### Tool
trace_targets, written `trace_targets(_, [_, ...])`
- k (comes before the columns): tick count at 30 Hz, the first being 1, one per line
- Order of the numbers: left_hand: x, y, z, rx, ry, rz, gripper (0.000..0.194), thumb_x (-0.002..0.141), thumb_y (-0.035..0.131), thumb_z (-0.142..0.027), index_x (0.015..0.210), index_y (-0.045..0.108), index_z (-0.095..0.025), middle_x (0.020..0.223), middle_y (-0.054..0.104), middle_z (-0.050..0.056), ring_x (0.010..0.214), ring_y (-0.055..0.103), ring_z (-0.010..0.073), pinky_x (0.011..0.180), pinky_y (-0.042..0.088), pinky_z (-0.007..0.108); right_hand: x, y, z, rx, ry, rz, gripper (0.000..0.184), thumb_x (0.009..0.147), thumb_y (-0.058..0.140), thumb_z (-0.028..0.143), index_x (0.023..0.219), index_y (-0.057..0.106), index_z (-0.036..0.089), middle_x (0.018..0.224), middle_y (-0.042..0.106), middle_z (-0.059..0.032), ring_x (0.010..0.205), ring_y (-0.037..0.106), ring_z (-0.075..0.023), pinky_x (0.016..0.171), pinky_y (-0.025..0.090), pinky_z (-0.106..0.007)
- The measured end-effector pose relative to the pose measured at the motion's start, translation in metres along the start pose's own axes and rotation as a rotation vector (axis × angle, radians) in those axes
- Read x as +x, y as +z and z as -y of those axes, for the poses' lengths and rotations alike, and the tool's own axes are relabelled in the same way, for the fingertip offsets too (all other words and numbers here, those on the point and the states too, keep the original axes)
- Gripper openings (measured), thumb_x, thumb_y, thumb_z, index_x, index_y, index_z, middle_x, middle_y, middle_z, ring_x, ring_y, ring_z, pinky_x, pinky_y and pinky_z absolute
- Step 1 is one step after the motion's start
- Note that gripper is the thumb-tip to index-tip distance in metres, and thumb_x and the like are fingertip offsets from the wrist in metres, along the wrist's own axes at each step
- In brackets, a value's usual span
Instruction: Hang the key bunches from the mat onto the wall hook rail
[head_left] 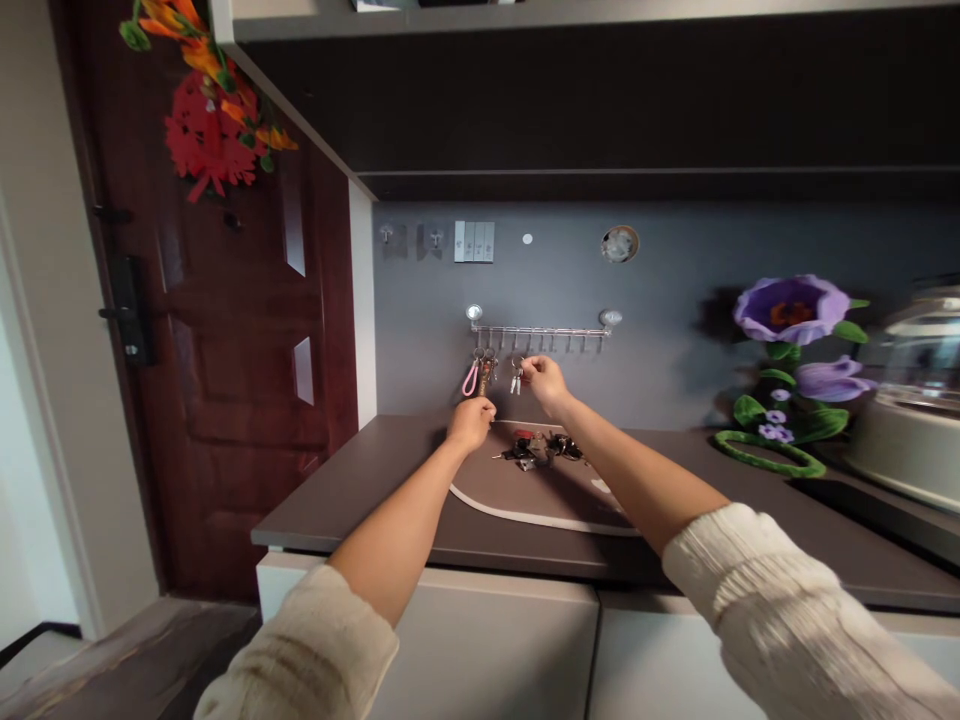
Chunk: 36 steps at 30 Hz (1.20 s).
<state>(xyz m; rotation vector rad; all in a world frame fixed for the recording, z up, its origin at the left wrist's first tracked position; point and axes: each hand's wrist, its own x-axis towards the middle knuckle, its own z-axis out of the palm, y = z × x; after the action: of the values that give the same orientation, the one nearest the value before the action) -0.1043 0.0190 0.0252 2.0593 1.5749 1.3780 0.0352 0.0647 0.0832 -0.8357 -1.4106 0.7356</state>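
A chrome hook rail (541, 329) is fixed to the grey wall above the counter. A pink strap (470, 379) and a brown key fob (485, 376) hang from its left hooks. My right hand (546, 382) pinches a small bunch of keys (517, 377) hanging from the rail. My left hand (472, 420) is closed just below the brown fob, its fingers curled; what it holds, if anything, is hidden. More keys (538, 447) lie in a heap on a brown mat (525, 495) on the counter.
A dark red door (225, 330) stands at the left. Fabric purple flowers (795, 360) and a lidded pot (915, 400) sit at the counter's right. Light switches (474, 241) and two stick-on hooks (410, 236) are on the wall above the rail.
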Motion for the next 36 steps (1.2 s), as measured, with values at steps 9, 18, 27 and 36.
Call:
trace_targets(9, [-0.004, -0.008, -0.007, 0.246, -0.037, 0.022, 0.019, 0.078, 0.045, -0.017, 0.079, 0.064, -0.018, 0.080, 0.066, 0.004, 0.074, 0.057, 0.0122, 0.069, 0.039, 0.021, 0.024, 0.030, 0.016, 0.093, 0.121, -0.089, 0.010, 0.075, 0.044, 0.011, 0.066, 0.048, 0.015, 0.057, 0.047, 0.0026, 0.049, 0.045, -0.0050, 0.048, 0.042, -0.017])
trace_targets(18, [-0.003, -0.007, -0.006, 0.322, -0.038, -0.001, 0.021, 0.078, 0.044, -0.017, 0.081, 0.064, -0.020, 0.086, 0.066, 0.005, 0.081, 0.058, 0.0153, 0.069, 0.038, 0.023, 0.047, 0.043, 0.006, 0.061, 0.143, -0.207, 0.009, 0.073, 0.050, 0.016, 0.065, 0.052, 0.015, 0.058, 0.052, 0.0006, 0.049, 0.049, -0.0071, 0.052, 0.048, -0.022])
trace_targets(27, [-0.005, -0.007, -0.004, 0.366, -0.027, 0.003, 0.020, 0.079, 0.043, -0.019, 0.081, 0.063, -0.020, 0.087, 0.066, 0.007, 0.080, 0.058, 0.0173, 0.066, 0.037, 0.025, 0.060, 0.048, -0.014, -0.149, 0.125, -0.323, 0.010, 0.072, 0.053, 0.021, 0.071, 0.058, 0.013, 0.056, 0.056, -0.0009, 0.055, 0.056, -0.0100, 0.055, 0.048, -0.020])
trace_targets(36, [-0.005, -0.008, -0.003, 0.383, -0.026, 0.026, 0.019, 0.079, 0.044, -0.019, 0.079, 0.063, -0.021, 0.086, 0.066, 0.006, 0.081, 0.058, 0.0167, 0.068, 0.037, 0.025, 0.055, 0.043, -0.022, -0.084, 0.156, -0.278, 0.006, 0.072, 0.051, 0.016, 0.068, 0.054, 0.014, 0.054, 0.052, 0.0018, 0.050, 0.052, -0.0074, 0.049, 0.046, -0.018])
